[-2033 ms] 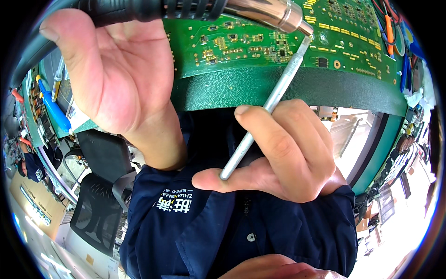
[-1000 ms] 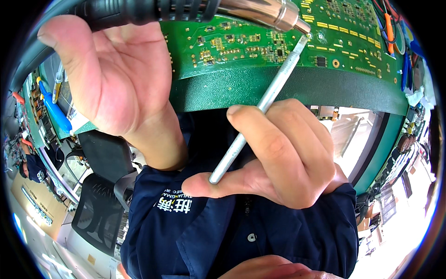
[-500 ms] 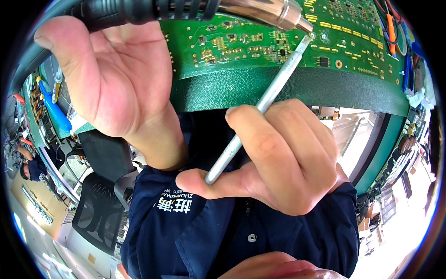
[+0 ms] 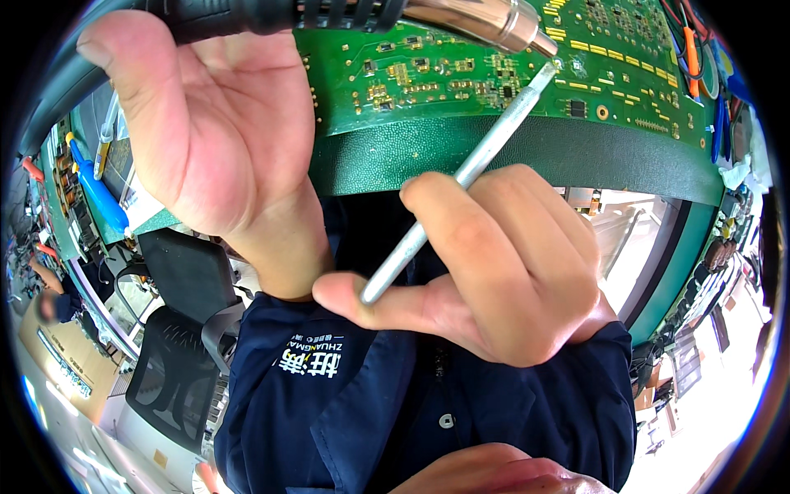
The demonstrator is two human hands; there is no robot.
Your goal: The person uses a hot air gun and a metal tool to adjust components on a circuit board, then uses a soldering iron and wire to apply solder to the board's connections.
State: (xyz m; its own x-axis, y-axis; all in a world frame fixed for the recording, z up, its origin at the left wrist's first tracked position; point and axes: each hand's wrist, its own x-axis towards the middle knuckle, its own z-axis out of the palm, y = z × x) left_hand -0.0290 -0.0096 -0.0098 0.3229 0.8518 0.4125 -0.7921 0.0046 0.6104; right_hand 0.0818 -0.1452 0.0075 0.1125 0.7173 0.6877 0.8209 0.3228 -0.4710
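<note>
My left hand (image 4: 239, 140) is palm up at the upper left, its fingers hooked behind the black handle of a hot air gun (image 4: 485, 23). The gun's copper-coloured nozzle points at a spot on a large green circuit board (image 4: 461, 74). Between thumb and fingers, my right hand (image 4: 502, 263) grips a slim silver pen-like metal tool (image 4: 481, 165). The tool slants up to the right, its flattened tip just below the nozzle's end, over or against the board; contact is hard to make out. A shiny patch shows on the board beside both tips.
Under the board lies a dark green padded edge (image 4: 395, 156). A blue-handled tool (image 4: 103, 193) rests at the left, and an orange-handled tool (image 4: 692, 62) with cables at the right. Behind are a black mesh chair (image 4: 177, 362) and, far left, another person (image 4: 58, 300).
Both hands and the hot air gun have shifted slightly, the left hand up and to the right. Tool tip and nozzle stay close together at nearly the same board spot.
</note>
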